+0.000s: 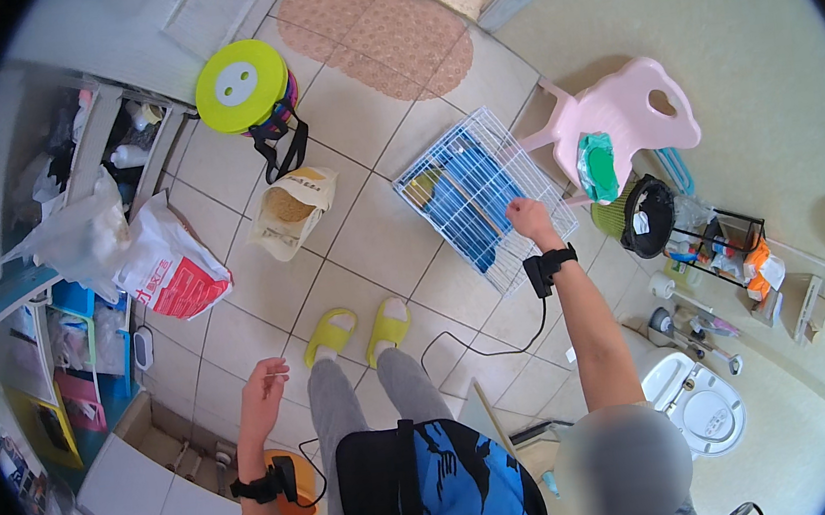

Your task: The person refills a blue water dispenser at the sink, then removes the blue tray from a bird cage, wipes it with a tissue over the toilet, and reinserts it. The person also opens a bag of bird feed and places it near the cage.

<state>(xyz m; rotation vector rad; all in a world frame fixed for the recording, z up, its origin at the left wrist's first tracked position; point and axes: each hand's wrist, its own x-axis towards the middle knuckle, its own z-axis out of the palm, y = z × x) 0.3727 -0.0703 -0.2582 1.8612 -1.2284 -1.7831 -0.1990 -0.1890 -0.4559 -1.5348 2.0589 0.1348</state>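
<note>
My right hand [529,219], with curled fingers, is over the near right part of a white wire pet cage [486,201]; whether it touches or grips the wires I cannot tell. Blue material and a light divider show through the wires. My left hand [264,392] is raised at the lower left with its fingers loosely bent and apart, holding nothing. Both wrists wear black straps with small devices and cables. An open paper bag [274,236] with tan granular contents stands on the tiles, left of the cage.
A pink plastic chair [612,116] holding a green packet stands beside the cage. A lime round stool [241,85], a red and white sack [176,271], a black-lined bin [648,216] and a toilet [699,404] surround the floor. Another person's blurred head is at the lower right.
</note>
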